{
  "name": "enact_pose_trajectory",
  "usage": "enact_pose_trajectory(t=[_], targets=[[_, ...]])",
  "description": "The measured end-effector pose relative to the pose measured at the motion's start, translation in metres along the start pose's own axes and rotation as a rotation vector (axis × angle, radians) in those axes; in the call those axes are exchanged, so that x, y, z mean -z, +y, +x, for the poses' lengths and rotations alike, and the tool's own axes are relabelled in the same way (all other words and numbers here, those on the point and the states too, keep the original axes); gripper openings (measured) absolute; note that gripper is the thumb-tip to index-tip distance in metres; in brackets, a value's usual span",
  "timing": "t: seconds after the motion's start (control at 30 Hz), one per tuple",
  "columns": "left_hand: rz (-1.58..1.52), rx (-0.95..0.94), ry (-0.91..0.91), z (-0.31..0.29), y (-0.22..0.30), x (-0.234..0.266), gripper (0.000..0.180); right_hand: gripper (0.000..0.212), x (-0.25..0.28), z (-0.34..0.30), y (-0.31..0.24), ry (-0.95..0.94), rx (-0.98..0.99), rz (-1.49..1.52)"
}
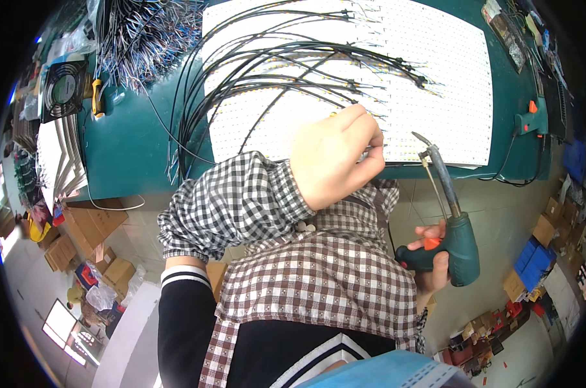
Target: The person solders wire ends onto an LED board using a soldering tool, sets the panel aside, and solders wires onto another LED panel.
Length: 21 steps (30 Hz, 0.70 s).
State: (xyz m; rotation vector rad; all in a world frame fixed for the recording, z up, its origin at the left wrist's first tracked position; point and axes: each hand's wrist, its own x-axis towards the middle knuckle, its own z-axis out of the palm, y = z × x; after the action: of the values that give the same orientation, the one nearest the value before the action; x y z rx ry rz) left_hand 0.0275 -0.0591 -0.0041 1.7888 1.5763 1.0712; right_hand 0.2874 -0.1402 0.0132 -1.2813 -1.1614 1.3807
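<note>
My right hand [435, 253] is wrapped round the handle of a green soldering gun [461, 249] with an orange-red trigger. The gun's long metal barrel points up and away, and its bent tip stands over the near right part of the white boards [448, 84]. Above the boards' near edge, my left hand [338, 152] is closed in a pinch with its back to me. What its fingertips hold is hidden. Just beyond it, several black cables [293, 48] with stripped, thin-wired ends lie across the boards, which carry rows of small yellowish marks.
On the green table [131, 152], a heap of loose wires [147, 39] lies at the far left. Left of it are a black fan [64, 90] and a yellow-handled screwdriver [97, 97]. Another green gun-shaped tool [532, 121] rests at the right edge. Cardboard boxes [89, 223] stand on the floor.
</note>
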Motion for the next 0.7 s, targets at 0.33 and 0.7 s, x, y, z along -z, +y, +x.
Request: enact_pose_trajectory(t=[0.33,0.7], targets=[[-0.085,-0.052,0.057,-0.001,-0.004,-0.007,0.010,0.065,0.001,0.015,-0.005,0.005,0.030,0.054],[-0.027,-0.024,0.006,0.001,-0.001,-0.002,0.012,0.068,0.008,0.006,-0.001,-0.051,0.027,0.095]])
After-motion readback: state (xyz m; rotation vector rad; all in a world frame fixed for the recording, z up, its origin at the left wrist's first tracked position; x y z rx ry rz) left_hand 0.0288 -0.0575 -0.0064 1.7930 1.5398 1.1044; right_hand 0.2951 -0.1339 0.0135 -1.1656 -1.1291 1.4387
